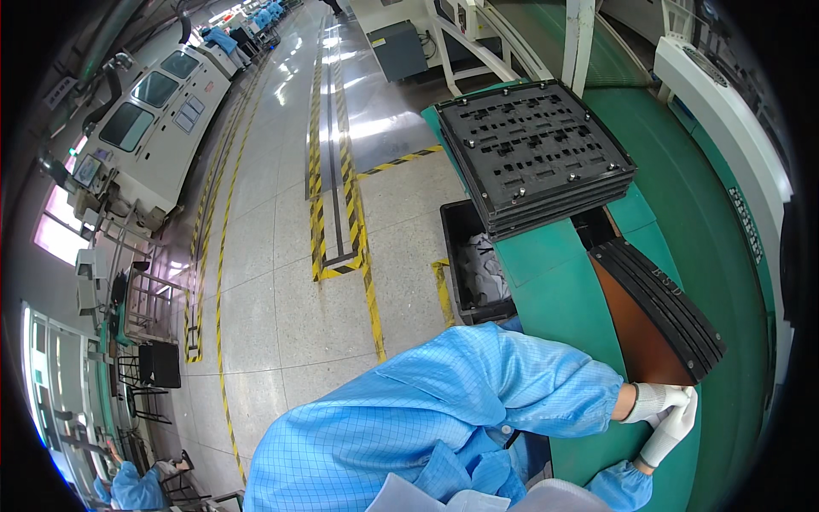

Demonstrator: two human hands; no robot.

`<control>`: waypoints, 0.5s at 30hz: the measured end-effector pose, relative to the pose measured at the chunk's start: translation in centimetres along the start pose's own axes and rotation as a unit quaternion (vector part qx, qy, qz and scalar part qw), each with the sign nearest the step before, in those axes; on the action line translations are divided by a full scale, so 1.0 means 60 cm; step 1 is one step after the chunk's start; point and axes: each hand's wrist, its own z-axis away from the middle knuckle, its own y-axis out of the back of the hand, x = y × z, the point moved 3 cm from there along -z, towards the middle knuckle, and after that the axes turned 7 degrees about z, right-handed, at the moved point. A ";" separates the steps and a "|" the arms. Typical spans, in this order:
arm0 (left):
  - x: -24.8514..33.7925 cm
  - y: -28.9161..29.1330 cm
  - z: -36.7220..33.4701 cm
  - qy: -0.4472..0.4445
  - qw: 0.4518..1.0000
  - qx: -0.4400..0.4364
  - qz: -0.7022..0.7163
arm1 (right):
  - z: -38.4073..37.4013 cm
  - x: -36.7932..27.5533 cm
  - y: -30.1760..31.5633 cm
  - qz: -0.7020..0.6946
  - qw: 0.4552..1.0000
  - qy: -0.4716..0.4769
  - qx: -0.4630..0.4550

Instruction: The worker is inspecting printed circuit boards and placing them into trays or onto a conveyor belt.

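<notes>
Both left hand (pixel 655 402) and right hand (pixel 669 435) are white-gloved and together at the near end of the green table (pixel 542 273), toward its right edge. Left hand sits at the near corner of the panel stack (pixel 648 328), looks to be touching it. Right hand comes up from the near side, meets the left just below that corner. Fingers bunched and overlapping; can't tell how far open they are, or if either hand actually has hold of a panel.

Panel stack: several black layers, fanned slightly, one flat brown face showing toward the table's left edge. Pale lettering on the black side. It's on the near half of the table, nearer the right edge than the left.

Far half of the table: stack of black fixture trays (pixel 533 141), top one full of cutouts with small metal posts. Its near left corner sticks out past the table's left edge. Dark recess (pixel 595 227) between the two stacks.

Black bin (pixel 449 256) just beside the table's left edge, crumpled white material (pixel 482 271) inside. Left sleeve (pixel 554 384), blue grid fabric, crosses the near left part of the table.

Elsewhere: yellow-black tape (pixel 370 294) on the floor, white machine with windows (pixel 153 128) far left, co-worker in blue (pixel 141 488) lower left.
</notes>
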 end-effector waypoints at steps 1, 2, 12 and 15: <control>-0.001 0.000 -0.002 -0.002 1.000 -0.005 0.001 | -0.001 0.000 0.000 -0.003 1.000 0.004 -0.007; -0.003 0.001 -0.006 -0.003 1.000 -0.003 -0.003 | -0.003 0.001 0.001 -0.007 1.000 0.005 -0.007; -0.009 0.006 -0.011 -0.005 1.000 -0.008 0.014 | 0.001 -0.003 -0.002 -0.028 0.999 -0.020 0.000; -0.014 0.009 -0.019 0.002 1.000 -0.011 0.017 | -0.004 0.008 0.002 -0.016 1.000 -0.002 -0.011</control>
